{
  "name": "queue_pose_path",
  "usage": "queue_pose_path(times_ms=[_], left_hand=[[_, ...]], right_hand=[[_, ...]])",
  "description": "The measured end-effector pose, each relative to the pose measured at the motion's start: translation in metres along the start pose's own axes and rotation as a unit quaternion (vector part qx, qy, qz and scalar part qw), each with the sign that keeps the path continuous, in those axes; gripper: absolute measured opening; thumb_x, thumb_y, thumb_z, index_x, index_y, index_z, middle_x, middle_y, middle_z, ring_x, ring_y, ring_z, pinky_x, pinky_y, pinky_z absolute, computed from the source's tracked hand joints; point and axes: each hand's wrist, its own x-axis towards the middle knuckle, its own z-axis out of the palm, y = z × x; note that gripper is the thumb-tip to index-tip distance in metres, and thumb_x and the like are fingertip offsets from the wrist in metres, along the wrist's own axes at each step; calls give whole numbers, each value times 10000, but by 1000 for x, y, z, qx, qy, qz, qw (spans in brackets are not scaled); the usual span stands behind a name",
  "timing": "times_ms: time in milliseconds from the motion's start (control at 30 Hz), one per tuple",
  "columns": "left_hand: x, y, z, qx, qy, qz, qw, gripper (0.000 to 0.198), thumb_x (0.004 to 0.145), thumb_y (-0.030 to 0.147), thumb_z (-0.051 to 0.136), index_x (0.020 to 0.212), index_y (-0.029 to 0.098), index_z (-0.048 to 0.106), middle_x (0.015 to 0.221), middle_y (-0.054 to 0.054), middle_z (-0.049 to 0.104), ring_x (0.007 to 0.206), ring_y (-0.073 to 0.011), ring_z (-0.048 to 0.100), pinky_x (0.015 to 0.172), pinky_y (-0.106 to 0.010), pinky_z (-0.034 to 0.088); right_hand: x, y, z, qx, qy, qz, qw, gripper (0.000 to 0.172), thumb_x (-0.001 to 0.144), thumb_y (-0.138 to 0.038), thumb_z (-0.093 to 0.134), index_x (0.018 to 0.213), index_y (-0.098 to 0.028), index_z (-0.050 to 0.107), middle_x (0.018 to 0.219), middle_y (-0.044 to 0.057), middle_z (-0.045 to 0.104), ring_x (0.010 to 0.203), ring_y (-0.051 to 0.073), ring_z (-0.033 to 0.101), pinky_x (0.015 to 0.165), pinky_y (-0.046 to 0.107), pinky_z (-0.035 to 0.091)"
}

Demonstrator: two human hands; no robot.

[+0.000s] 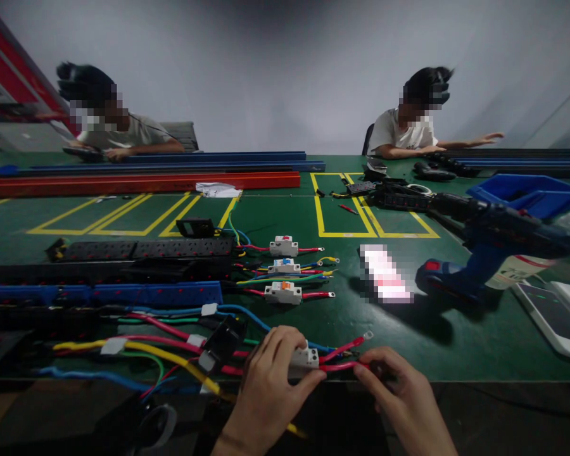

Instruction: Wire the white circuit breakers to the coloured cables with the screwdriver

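Observation:
Near the table's front edge my left hand (278,383) is closed around a white circuit breaker (305,358), covering much of its body. Two red wires run out of the breaker's right side. My right hand (399,386) pinches the lower red wire (338,366) between thumb and fingers. The upper red wire (344,349) ends in a ring terminal (369,335) and is free of my hands. Left of my left hand lie thick red wires, a yellow wire (171,359) and a black plastic piece (224,342).
Three more breakers (284,292) with wires lie beyond my hands, joined to black and blue socket strips (156,293). A blue cordless drill (494,253) stands at right near a blue bin (527,193). Two people (403,133) sit across the green table (275,212).

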Motion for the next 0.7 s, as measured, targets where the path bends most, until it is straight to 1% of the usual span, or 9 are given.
queue_pose_path(times_ms=[67,200,233,300,367,433,533,633,700], left_hand=[[6,0,-2,-12,-30,-25,999,327,734,204,806,921,213,538,880,-6,601,806,-188,608,697,-312,517],[14,3,-5,-44,-101,-73,991,486,685,180,826,1092,229,566,941,1,610,862,-189,612,772,-316,508],[16,4,-5,-52,-119,-75,989,463,696,177,816,1092,234,583,946,1,613,878,-190,611,783,-316,503],[18,6,-6,-69,-140,-68,985,300,740,166,776,992,232,627,926,3,616,886,-187,609,778,-306,489],[19,8,-6,-91,-147,-66,983,172,777,153,740,898,223,641,919,5,625,890,-178,611,779,-294,480],[18,8,-6,-111,-149,-76,980,156,790,137,722,896,224,647,931,10,645,886,-169,620,785,-286,480],[16,8,-6,-120,-156,-80,977,236,788,120,714,979,247,660,996,20,690,909,-172,643,818,-293,483],[14,8,-5,-105,-156,-57,981,405,810,117,690,1165,304,639,1097,31,710,962,-186,657,888,-332,468],[13,6,-4,-98,-154,-40,982,436,831,127,675,1215,328,627,1108,36,717,953,-189,662,893,-346,461]], right_hand=[[0,2,-1,-81,13,-59,995,297,861,-483,647,871,-186,648,817,41,593,675,141,557,516,208,477],[1,3,3,-177,48,-165,969,204,929,-405,577,885,-218,646,910,41,626,739,131,604,558,185,488],[1,4,4,-192,60,-190,961,186,941,-386,562,900,-225,645,934,39,629,756,128,615,574,183,494],[2,6,6,-224,81,-236,942,160,957,-352,540,935,-232,644,975,42,632,796,129,634,637,190,517],[3,9,7,-259,93,-270,923,151,965,-326,530,939,-229,643,983,46,635,813,134,647,683,204,526],[5,13,8,-294,98,-289,906,148,969,-306,526,925,-221,639,980,47,637,799,131,654,679,205,522],[6,14,10,-329,96,-304,889,140,971,-287,522,942,-213,637,984,46,641,746,112,649,596,185,492],[5,7,8,-339,98,-321,879,152,965,-274,531,864,-201,616,896,31,630,668,96,616,547,185,458],[4,-3,-3,-334,138,-344,867,166,943,-258,570,790,-194,584,810,15,603,641,95,592,585,200,466]])
